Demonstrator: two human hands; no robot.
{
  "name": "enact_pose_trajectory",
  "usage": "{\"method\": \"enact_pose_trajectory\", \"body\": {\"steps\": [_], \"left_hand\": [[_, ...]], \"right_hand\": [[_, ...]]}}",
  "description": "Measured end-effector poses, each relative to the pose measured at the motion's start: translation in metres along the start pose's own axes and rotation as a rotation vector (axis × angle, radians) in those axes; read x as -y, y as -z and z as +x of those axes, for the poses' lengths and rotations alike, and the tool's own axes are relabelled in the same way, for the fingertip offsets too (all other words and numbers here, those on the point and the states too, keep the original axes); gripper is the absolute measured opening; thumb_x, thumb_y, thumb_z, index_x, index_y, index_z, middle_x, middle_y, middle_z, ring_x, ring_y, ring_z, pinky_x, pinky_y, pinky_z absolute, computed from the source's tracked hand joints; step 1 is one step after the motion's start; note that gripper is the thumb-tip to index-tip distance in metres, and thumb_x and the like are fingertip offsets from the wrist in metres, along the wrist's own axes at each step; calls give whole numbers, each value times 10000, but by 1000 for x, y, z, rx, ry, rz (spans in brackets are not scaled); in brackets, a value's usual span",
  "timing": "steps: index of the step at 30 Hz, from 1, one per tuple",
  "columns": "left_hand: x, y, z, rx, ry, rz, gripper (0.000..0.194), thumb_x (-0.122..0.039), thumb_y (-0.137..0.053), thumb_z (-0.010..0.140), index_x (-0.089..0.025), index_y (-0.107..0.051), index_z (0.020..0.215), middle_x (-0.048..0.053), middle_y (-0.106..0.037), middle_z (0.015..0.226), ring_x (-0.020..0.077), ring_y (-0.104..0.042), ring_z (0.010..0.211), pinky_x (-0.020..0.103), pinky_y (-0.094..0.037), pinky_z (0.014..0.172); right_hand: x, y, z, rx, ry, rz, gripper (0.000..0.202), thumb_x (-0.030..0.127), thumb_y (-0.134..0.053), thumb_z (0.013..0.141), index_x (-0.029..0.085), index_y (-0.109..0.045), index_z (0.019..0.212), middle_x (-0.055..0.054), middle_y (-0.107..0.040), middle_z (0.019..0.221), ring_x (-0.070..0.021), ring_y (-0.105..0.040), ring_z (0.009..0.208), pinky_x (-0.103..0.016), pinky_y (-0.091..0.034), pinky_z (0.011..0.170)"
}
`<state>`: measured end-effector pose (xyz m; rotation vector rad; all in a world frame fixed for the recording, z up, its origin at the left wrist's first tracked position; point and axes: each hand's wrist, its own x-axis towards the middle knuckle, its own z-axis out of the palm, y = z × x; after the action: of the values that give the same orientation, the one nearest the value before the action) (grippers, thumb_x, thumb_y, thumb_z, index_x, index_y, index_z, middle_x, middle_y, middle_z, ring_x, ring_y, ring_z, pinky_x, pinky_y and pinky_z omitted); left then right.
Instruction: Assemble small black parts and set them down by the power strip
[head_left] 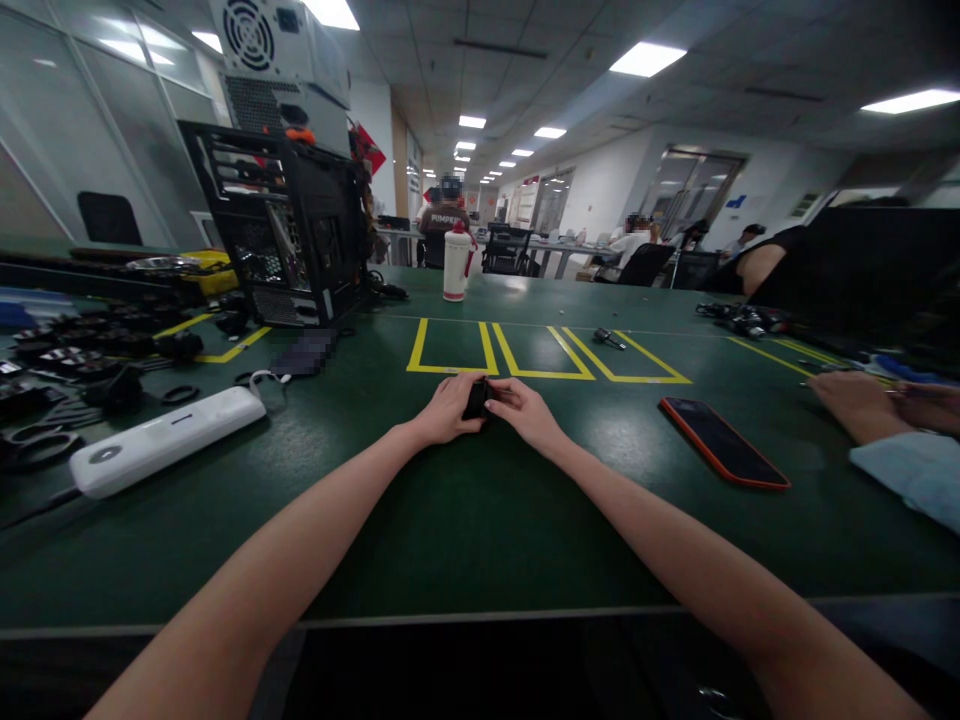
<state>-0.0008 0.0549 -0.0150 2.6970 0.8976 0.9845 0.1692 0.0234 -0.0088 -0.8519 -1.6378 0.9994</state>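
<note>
The small black object (475, 402) lies between both hands over the surface (480, 540), neither nearer. The left hand (450, 408) grips it from the left; the right hand (523, 410) pinches its right edge (its long axis, mostly covered, I cannot tell).

left forearm (322, 522): bare, reaching inward from lower left | left hand (450, 408): back upward, fingers and thumb curved in a grip | right forearm (652, 522): bare, angled inward from lower right | right hand (526, 414): thumb and fingertips drawn close together, directed toward the left hand | wrists (409, 434): nearly straight
</note>
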Motion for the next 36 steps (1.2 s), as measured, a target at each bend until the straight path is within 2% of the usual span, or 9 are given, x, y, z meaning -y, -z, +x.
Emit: {"method": "enact_pose_trajectory", "body": {"steps": [3, 8, 11, 15, 21, 24, 27, 31, 36], "left_hand": [[0, 0, 0, -3, 0, 2, 638, -266, -581, 654, -177, -268, 1202, 105, -426, 1170, 247, -405, 1110, 422, -289, 955], [-2, 0, 0, -4, 5, 3, 633, -270, -582, 655, -188, -270, 1199, 98, -432, 1163, 246, -411, 1103, 424, -293, 948], [-1, 0, 0, -3, 9, 2, 641, -263, -588, 649, -184, -268, 1199, 101, -438, 1154, 247, -416, 1098, 426, -296, 946], [-1, 0, 0, 2, 14, 5, 640, -256, -590, 644, -185, -273, 1195, 101, -438, 1155, 250, -411, 1107, 431, -291, 951], [-2, -1, 0, -3, 8, 9, 639, -257, -593, 646, -184, -273, 1194, 97, -435, 1165, 243, -410, 1109, 417, -292, 956], [-2, -1, 0, -10, 6, 12, 633, -260, -593, 647, -180, -276, 1189, 97, -441, 1155, 240, -415, 1101, 412, -301, 949], [-1, 0, 0, -9, 8, 13, 632, -264, -594, 647, -172, -278, 1187, 102, -445, 1147, 241, -420, 1094, 412, -302, 948], [-2, 1, 0, 2, 14, 10, 627, -258, -589, 649, -177, -279, 1188, 99, -445, 1143, 244, -416, 1100, 420, -293, 956], [-3, 2, 0, 5, 17, -4, 639, -258, -591, 645, -178, -279, 1197, 103, -434, 1160, 251, -410, 1107, 429, -290, 957]], "right_hand": [[-2, 0, -3, 11, 59, -10, 317, 194, -633, 651, 213, -531, 950, -17, -549, 1015, -160, -547, 986, -339, -416, 913], [-2, 0, -1, -42, 77, -85, 207, 257, -575, 712, 199, -565, 910, -20, -583, 928, -157, -568, 920, -346, -434, 882], [0, 1, 1, -63, 63, -93, 269, 245, -583, 709, 204, -543, 972, -32, -586, 978, -165, -558, 959, -359, -413, 913], [2, 1, -2, -18, 4, -67, 303, 229, -591, 699, 195, -528, 992, -49, -576, 1028, -174, -556, 983, -376, -401, 931], [3, 0, -4, 9, 44, 4, 267, 216, -617, 671, 205, -517, 918, -31, -546, 1065, -160, -556, 985, -350, -406, 928], [3, 0, -2, -23, 67, -33, 186, 251, -589, 702, 188, -542, 870, -29, -575, 979, -156, -572, 937, -349, -416, 911], [1, 1, 1, -55, 63, -76, 201, 259, -583, 709, 187, -546, 893, -24, -589, 909, -158, -584, 899, -350, -439, 880], [-1, 1, 0, -49, 24, -103, 310, 252, -584, 707, 198, -525, 1006, -49, -572, 1036, -174, -558, 984, -364, -419, 913], [3, 0, -8, -6, 70, -159, 300, 222, -584, 698, 221, -514, 990, -32, -548, 1063, -172, -538, 1016, -365, -412, 931]]}}
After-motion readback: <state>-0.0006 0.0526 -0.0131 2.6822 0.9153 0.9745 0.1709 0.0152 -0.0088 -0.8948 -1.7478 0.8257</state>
